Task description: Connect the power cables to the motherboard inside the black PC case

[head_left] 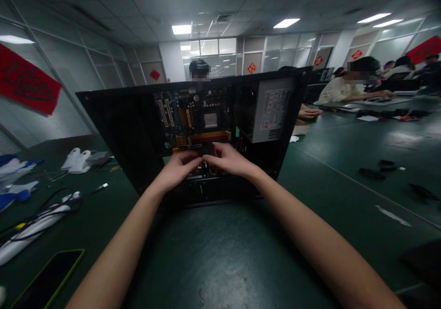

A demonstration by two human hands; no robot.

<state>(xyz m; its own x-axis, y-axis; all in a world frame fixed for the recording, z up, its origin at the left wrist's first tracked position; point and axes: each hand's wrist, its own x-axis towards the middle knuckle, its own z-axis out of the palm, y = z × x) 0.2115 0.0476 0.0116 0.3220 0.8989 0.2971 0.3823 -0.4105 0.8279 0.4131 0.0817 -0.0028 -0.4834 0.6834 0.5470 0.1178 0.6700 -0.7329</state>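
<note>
An open black computer case (119, 129) stands upright before me on the green table, its inside facing me. Within it are a motherboard (186, 109) with a silver square chip and a grey power supply (272, 111) at the upper right. My left hand (179, 167) and my right hand (229, 158) meet low inside the case, below the memory slots (210, 137). Their fingers are closed around dark cables (206, 150), with a red wire beside the right fingers. The thumbs nearly touch. The cable ends are hidden by the fingers.
A phone (51, 279) with a green edge lies at the lower left, near a white power strip (41, 226) and a loose cable plug (103, 186). White adapters (78, 160) lie farther back. Dark small items (372, 173) are at the right. Other people sit around the table.
</note>
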